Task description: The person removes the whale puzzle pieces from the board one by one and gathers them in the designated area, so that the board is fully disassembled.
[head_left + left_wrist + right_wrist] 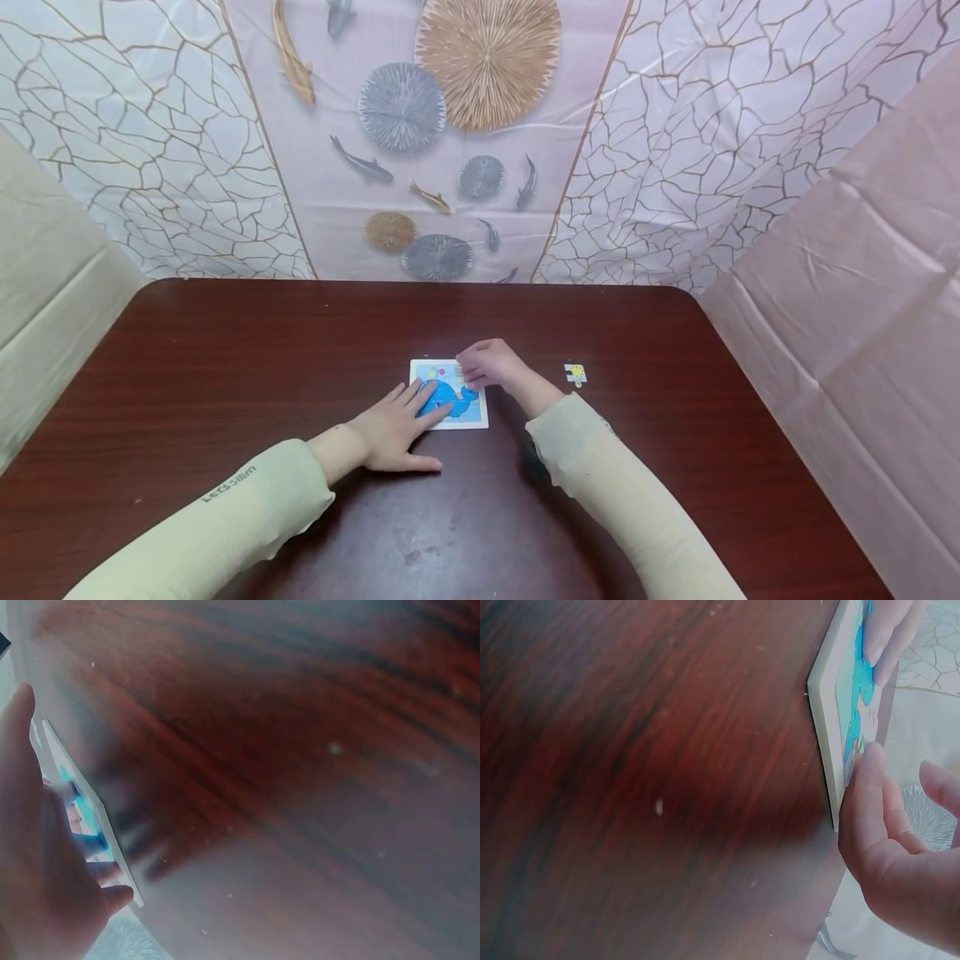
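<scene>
A small jigsaw puzzle (459, 419) in a white-bordered tray, with a blue whale picture, lies flat on the table. Across its left side spreads my left hand (393, 423), fingers straight over the whale and thumb out on the table. My right hand (491, 365) is at the puzzle's upper right corner and hides it in the head view. In the right wrist view, fingertips (871, 759) of that hand touch the picture near the tray's edge, with the thumb (937, 784) held apart. A loose puzzle piece (576, 372) with a yellow sun lies to the right.
The dark brown wooden table (225, 350) spreads around the puzzle. Behind it hangs a patterned cloth (480, 217) with fish and round leaf shapes. Plain pale cloth (855, 317) closes off the right side.
</scene>
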The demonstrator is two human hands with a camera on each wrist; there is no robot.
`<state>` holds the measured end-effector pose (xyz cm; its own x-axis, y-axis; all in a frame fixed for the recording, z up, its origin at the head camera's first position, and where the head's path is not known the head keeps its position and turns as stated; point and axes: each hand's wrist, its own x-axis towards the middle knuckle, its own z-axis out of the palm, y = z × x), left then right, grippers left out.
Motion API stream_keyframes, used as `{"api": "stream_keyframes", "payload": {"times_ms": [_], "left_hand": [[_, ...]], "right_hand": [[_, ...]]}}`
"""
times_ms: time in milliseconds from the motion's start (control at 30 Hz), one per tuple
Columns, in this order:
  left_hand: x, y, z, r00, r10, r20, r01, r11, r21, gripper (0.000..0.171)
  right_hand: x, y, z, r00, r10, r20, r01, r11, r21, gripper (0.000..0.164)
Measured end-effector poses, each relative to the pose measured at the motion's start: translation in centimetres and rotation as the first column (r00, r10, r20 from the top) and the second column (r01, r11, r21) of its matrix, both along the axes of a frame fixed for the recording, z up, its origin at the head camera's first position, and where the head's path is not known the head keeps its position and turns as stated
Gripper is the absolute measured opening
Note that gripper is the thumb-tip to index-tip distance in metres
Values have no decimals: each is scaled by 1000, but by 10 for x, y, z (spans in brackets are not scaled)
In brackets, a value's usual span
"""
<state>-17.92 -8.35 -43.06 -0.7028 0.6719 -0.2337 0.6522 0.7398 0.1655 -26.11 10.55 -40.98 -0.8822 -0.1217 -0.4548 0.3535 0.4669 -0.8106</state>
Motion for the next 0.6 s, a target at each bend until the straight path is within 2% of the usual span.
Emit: {"api": "stream_keyframes", "payload": {"times_ms": [600], "left_hand": [[0,1,2,1000,11,12,-11,1000,3,82]], "right_hand": [[-1,-7,-4,999,27,-30,-24,996,80,25]]}}
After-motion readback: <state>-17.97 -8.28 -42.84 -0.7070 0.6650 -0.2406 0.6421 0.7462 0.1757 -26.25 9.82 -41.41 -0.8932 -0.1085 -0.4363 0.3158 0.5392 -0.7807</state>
